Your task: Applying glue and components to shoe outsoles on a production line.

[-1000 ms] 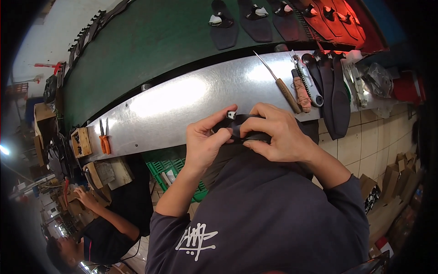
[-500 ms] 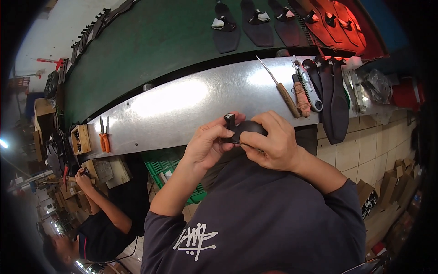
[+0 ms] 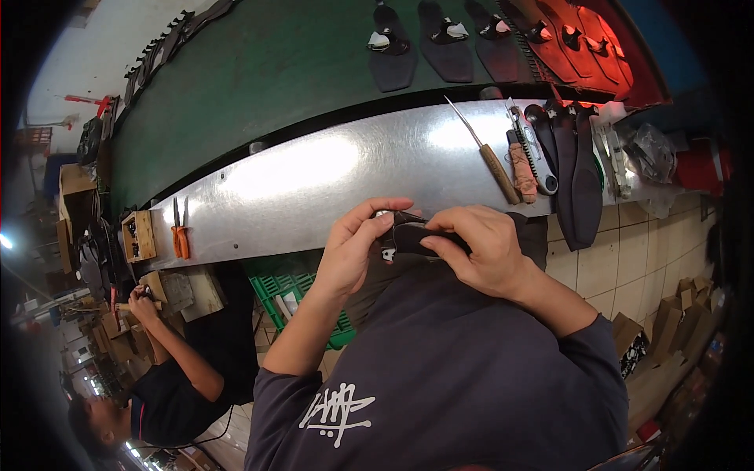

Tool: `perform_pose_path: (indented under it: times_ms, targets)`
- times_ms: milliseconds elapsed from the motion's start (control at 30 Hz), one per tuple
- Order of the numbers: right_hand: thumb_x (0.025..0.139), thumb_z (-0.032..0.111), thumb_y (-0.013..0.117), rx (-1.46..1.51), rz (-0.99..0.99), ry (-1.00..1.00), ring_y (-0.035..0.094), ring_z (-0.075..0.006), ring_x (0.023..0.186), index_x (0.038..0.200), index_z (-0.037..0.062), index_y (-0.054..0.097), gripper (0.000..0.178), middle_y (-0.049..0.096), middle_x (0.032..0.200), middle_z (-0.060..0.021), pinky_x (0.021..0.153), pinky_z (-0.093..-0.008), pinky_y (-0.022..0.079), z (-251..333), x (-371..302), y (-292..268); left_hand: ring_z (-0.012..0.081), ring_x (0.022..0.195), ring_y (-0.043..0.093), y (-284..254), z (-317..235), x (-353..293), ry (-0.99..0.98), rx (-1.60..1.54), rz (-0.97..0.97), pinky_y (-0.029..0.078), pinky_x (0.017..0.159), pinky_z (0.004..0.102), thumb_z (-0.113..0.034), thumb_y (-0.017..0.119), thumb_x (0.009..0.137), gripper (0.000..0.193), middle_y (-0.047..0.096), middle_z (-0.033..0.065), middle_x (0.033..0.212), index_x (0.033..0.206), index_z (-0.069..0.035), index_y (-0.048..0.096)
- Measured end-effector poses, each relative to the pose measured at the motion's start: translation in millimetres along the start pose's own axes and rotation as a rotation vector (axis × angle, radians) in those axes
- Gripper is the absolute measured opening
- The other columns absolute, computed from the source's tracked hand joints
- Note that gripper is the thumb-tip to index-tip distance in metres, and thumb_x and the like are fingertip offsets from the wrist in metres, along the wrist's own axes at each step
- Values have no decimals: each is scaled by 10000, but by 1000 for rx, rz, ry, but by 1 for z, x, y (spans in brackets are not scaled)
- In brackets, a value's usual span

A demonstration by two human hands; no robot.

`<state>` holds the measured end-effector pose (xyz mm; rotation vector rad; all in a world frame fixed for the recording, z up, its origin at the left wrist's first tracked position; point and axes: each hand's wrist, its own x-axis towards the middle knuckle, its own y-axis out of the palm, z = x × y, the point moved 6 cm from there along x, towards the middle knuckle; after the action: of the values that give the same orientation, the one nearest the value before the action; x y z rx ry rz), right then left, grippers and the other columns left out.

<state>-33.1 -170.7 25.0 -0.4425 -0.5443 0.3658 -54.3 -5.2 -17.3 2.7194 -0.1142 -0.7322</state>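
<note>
Just in front of my torso, at the near edge of the metal ledge, both hands hold a black sandal sole with a strap [image 3: 410, 239]. My left hand [image 3: 355, 245] grips its strap end between thumb and fingers, where a small white patch shows below. With thumb and fingers, my right hand [image 3: 488, 250] pinches the sole's other end, partly covering it. Beyond the right hand lie a wooden-handled awl [image 3: 496, 173], a tool with a pinkish wrapped handle [image 3: 521, 171] and a grey utility knife [image 3: 542, 161]. Several black soles [image 3: 580, 196] overhang the ledge beside them.
A green conveyor belt [image 3: 259, 86] carries black sandals [image 3: 390, 67], some under red light. On the metal ledge [image 3: 314, 188] are orange-handled pliers [image 3: 181, 239] and a small wooden box [image 3: 142, 237]. Below sits a green crate [image 3: 339, 334]. A co-worker [image 3: 181, 392] works at left.
The sandal sole has been turned over in my hands; its strap end now points down and its edge faces up. My left hand's fingers have shifted; the right still pinches the sole.
</note>
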Motion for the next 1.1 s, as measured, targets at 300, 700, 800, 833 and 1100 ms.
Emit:
perform_pose_path:
  times_ms: [300, 700, 800, 833, 1100]
  targets:
    - [718, 50, 758, -80, -19, -48, 560, -251, 531, 805, 58, 627, 158, 586, 630, -68, 504, -344, 411, -1, -2, 3, 31, 733, 575, 1, 9, 2, 37, 185, 56, 475, 564, 186, -147, 449, 981, 245, 650, 4, 916, 1133, -32, 603]
    - [777, 90, 731, 33, -29, 104, 621, -253, 594, 842, 47, 609, 144, 624, 674, -86, 537, -343, 475, -11, -10, 9, 28, 671, 525, -1, 8, 1, -9, 368, 28, 462, 511, 195, -169, 521, 929, 197, 592, -31, 778, 1029, -30, 617]
    - [776, 88, 732, 41, -31, 108, 633, -256, 607, 863, 42, 623, 147, 642, 696, -95, 543, -339, 484, -11, -10, 11, 28, 668, 526, -2, 8, 0, -4, 358, 20, 461, 507, 195, -169, 520, 928, 197, 592, -30, 774, 1032, -32, 617]
    - [776, 90, 733, 54, -36, 115, 636, -259, 612, 870, 40, 630, 148, 648, 704, -100, 546, -339, 486, -11, -10, 11, 28, 668, 526, -2, 8, -1, -3, 357, 19, 461, 507, 195, -169, 520, 928, 197, 592, -30, 774, 1032, -32, 617]
    - [809, 45, 699, 347, 118, 419, 615, -107, 634, 890, -6, 645, 111, 656, 713, -54, 569, -248, 465, -23, -6, 10, 42, 678, 533, 0, 1, -4, 234, 416, 71, 441, 597, 209, -109, 544, 902, 164, 617, -6, 779, 1000, -11, 631]
